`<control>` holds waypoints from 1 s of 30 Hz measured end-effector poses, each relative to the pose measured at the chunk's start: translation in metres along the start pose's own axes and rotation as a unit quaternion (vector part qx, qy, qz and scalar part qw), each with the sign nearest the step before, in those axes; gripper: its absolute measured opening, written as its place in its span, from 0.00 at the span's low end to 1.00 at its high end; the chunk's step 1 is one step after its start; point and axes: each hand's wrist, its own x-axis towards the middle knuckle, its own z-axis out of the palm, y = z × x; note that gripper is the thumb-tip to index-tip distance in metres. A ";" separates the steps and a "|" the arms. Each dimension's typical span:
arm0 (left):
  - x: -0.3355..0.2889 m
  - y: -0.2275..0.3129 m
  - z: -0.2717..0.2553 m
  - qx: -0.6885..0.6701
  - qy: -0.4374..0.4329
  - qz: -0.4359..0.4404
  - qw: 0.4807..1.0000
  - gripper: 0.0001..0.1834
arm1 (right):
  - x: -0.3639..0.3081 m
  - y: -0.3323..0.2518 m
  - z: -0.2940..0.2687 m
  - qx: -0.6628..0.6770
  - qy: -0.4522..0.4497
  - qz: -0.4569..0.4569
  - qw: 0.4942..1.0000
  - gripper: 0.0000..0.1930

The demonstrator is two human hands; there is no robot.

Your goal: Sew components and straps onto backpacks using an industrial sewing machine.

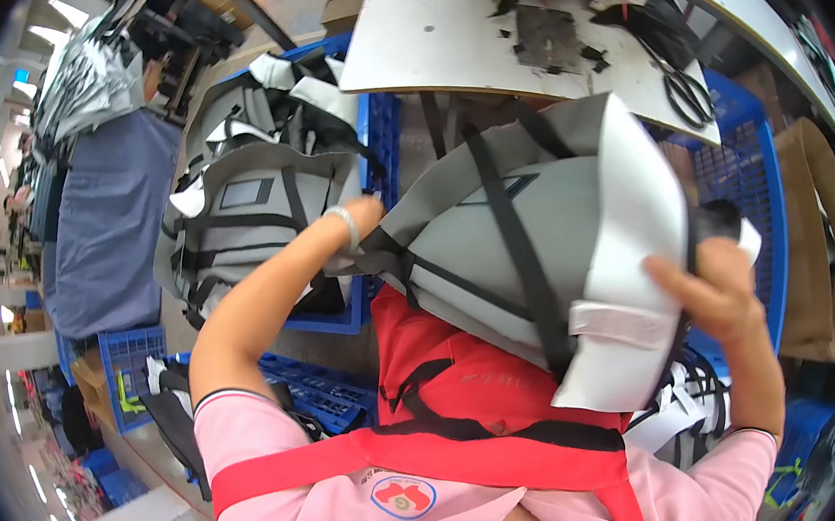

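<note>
The person holds a grey bag (540, 242) w/ black webbing straps up off the lap, between both arms, just near of the sewing table (429, 41). It sits tilted — its flat light-grey panel faces right and toward the viewer, prob. so that side can be looked over or turned.

The right hand (721, 290) clasps the bag's right edge, fingers (672, 280) laid across the light panel and the rest of the hand behind it, pinching the edge along w/ a bit of black and white material at the top. That hold seems to steady the stiff panel and keep the bag from swinging down.

The left hand (361, 217) goes in at the bag's left side, where the straps meet; the fingers are hidden behind the fabric, so whether it's clenched on a strap or just pushing into the bag can't be told. A bracelet shows on that wrist. The arm is bent up high, which looks like it props the bag's weight from the left.

A white strip (620, 323) runs across the panel's near part.

Left of the person, a blue crate (380, 146) is packed w/ more grey bags (241, 213) of the same kind, stacked within arm's reach. Scissors (688, 94) lie on the table's far right part, close to a dark metal plate (548, 37) — both handy but untouched. A red apron (466, 386) covers the lap under the bag.
</note>
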 end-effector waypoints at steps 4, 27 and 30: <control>-0.044 0.074 -0.005 -0.196 -0.031 0.222 0.955 0.13 | -0.037 0.026 -0.041 -0.128 0.041 0.094 0.986 0.24; -0.140 0.173 -0.059 0.083 -0.101 0.100 0.986 0.18 | -0.141 0.021 -0.030 0.200 -0.190 0.630 0.726 0.16; -0.141 0.167 -0.069 0.143 -0.068 0.091 0.983 0.13 | -0.118 0.016 -0.028 0.211 -0.187 0.607 0.743 0.16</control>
